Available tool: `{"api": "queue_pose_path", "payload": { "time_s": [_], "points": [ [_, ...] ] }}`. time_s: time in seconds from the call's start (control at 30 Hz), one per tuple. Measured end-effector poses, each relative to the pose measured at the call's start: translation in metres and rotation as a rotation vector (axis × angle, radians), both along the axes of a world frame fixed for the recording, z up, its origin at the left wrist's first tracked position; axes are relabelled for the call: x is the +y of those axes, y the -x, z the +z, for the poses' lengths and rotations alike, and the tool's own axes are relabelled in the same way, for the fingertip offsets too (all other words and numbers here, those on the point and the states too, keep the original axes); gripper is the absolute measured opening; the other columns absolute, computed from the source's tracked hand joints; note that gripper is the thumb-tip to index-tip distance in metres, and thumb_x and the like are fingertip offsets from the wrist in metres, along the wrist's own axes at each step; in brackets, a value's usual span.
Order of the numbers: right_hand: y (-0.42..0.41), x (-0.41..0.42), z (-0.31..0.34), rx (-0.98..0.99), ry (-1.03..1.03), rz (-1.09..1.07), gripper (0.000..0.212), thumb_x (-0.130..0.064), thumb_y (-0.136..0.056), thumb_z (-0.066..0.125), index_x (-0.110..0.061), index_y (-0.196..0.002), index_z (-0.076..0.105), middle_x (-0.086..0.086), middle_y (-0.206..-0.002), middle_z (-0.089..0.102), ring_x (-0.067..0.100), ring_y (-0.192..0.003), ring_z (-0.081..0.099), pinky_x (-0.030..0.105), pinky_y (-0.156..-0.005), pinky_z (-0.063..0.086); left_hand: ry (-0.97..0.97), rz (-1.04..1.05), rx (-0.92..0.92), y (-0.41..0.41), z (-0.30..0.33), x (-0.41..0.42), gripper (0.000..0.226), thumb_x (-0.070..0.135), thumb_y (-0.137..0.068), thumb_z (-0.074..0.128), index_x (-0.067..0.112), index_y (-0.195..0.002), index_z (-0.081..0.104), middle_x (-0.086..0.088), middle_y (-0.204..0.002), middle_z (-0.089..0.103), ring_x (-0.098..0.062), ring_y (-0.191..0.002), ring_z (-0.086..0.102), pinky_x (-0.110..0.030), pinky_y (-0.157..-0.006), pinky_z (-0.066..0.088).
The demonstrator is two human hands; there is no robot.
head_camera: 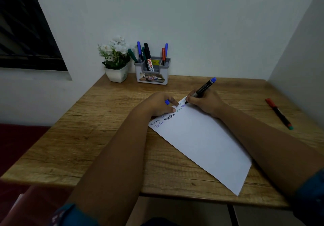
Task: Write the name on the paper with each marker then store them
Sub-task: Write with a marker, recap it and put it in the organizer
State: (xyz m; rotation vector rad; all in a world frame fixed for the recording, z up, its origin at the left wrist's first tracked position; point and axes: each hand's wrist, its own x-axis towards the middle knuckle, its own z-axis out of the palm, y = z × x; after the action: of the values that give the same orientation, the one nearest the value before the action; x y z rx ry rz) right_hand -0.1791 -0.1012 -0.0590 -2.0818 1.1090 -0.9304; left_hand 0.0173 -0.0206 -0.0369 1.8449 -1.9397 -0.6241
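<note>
A white sheet of paper (201,141) lies slanted on the wooden table (98,124), with the name written several times along its far edge. My right hand (205,103) grips a blue-ended marker (203,88), its tip on the paper at the far corner. My left hand (161,105) presses on the paper's far edge and holds the marker's blue cap (167,102) in its fingers. A grey pen holder (152,71) at the back of the table contains several markers. A red marker (278,113) lies on the table at the right.
A white pot of white flowers (116,59) stands left of the pen holder against the wall. A dark window (26,26) is at the left. Walls close in behind and on the right. The table's front edge is near my body.
</note>
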Motion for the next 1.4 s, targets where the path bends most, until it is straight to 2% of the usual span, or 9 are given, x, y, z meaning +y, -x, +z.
{"api": "queue_pose_path", "payload": {
  "time_s": [0.23,0.33,0.57,0.77,0.87,1.0,1.1,1.23,1.4],
  "points": [
    [0.0001,0.0013,0.0004,0.032,0.003,-0.01,0.006,-0.017,-0.081,0.069,-0.014,-0.076,0.071,-0.005,-0.072,0.068,-0.003,-0.063,0.056,0.014,-0.059,0.044,0.003,0.0,-0.003,0.0002,-0.0005,-0.0004,0.036,0.026,-0.087,0.069,0.027,-0.123,0.065,-0.001,-0.141,0.051,-0.019,-0.12,0.05,-0.023,-0.085,0.036],
    [0.0009,0.0012,0.001,-0.031,-0.044,-0.006,0.007,-0.017,-0.082,0.071,-0.017,-0.074,0.072,-0.005,-0.073,0.069,0.003,-0.068,0.06,0.024,-0.067,0.048,0.0,-0.001,0.003,0.0002,-0.0006,-0.0009,0.037,0.026,-0.087,0.069,0.026,-0.123,0.064,-0.001,-0.143,0.05,-0.02,-0.123,0.049,-0.023,-0.088,0.035],
    [-0.0004,0.0044,0.0038,0.0,-0.034,-0.008,0.01,-0.016,-0.082,0.069,-0.015,-0.072,0.068,-0.004,-0.072,0.067,0.009,-0.071,0.059,0.031,-0.069,0.047,0.013,-0.011,0.003,0.0003,0.0,0.0003,0.037,0.026,-0.088,0.069,0.025,-0.124,0.064,-0.001,-0.142,0.052,-0.019,-0.123,0.049,-0.021,-0.086,0.034],
    [-0.0017,0.0024,0.0013,0.03,-0.019,-0.045,0.008,-0.017,-0.081,0.067,-0.013,-0.075,0.068,0.0,-0.073,0.068,0.008,-0.068,0.056,0.023,-0.061,0.042,0.01,-0.009,-0.004,0.0009,0.0008,0.0009,0.036,0.026,-0.088,0.068,0.027,-0.124,0.064,-0.001,-0.141,0.051,-0.02,-0.119,0.05,-0.023,-0.084,0.035],
    [0.0002,-0.0013,-0.0003,-0.081,-0.082,-0.07,0.011,-0.014,-0.08,0.067,-0.004,-0.077,0.067,0.01,-0.071,0.063,0.011,-0.066,0.053,0.027,-0.062,0.041,0.014,-0.006,0.001,0.0008,0.0004,0.0015,0.037,0.026,-0.088,0.069,0.026,-0.124,0.064,-0.001,-0.141,0.052,-0.019,-0.12,0.05,-0.022,-0.084,0.035],
    [0.0017,-0.0018,0.0006,-0.059,-0.069,-0.064,0.008,-0.014,-0.081,0.068,-0.007,-0.076,0.069,-0.004,-0.064,0.063,0.001,-0.057,0.052,0.015,-0.055,0.041,0.01,-0.003,0.0,0.0005,-0.0001,0.0001,0.037,0.026,-0.088,0.069,0.026,-0.124,0.064,0.0,-0.142,0.051,-0.019,-0.122,0.049,-0.023,-0.085,0.035],
    [0.0011,0.0,0.0017,-0.018,-0.034,-0.055,0.008,-0.014,-0.082,0.069,-0.008,-0.078,0.071,-0.001,-0.071,0.067,-0.005,-0.057,0.054,0.007,-0.053,0.04,0.003,-0.003,-0.008,0.001,0.0006,-0.0006,0.037,0.026,-0.088,0.069,0.026,-0.124,0.064,-0.001,-0.142,0.051,-0.02,-0.122,0.049,-0.024,-0.087,0.037],
    [0.0018,0.0001,0.0019,-0.007,-0.04,-0.051,0.008,-0.012,-0.083,0.068,-0.005,-0.079,0.07,0.0,-0.07,0.065,0.0,-0.058,0.054,0.012,-0.055,0.042,0.005,-0.006,-0.006,0.0009,0.0006,-0.001,0.037,0.025,-0.088,0.068,0.025,-0.125,0.064,-0.001,-0.143,0.05,-0.021,-0.124,0.048,-0.025,-0.09,0.037],
    [0.0,-0.0008,0.0014,0.026,-0.035,-0.074,0.008,-0.015,-0.082,0.068,-0.013,-0.074,0.07,-0.007,-0.067,0.065,-0.005,-0.056,0.054,0.008,-0.052,0.04,0.002,0.002,-0.006,0.0015,0.0002,-0.0007,0.037,0.025,-0.088,0.068,0.026,-0.124,0.064,-0.001,-0.143,0.05,-0.022,-0.124,0.048,-0.024,-0.088,0.036]
  ]
}}
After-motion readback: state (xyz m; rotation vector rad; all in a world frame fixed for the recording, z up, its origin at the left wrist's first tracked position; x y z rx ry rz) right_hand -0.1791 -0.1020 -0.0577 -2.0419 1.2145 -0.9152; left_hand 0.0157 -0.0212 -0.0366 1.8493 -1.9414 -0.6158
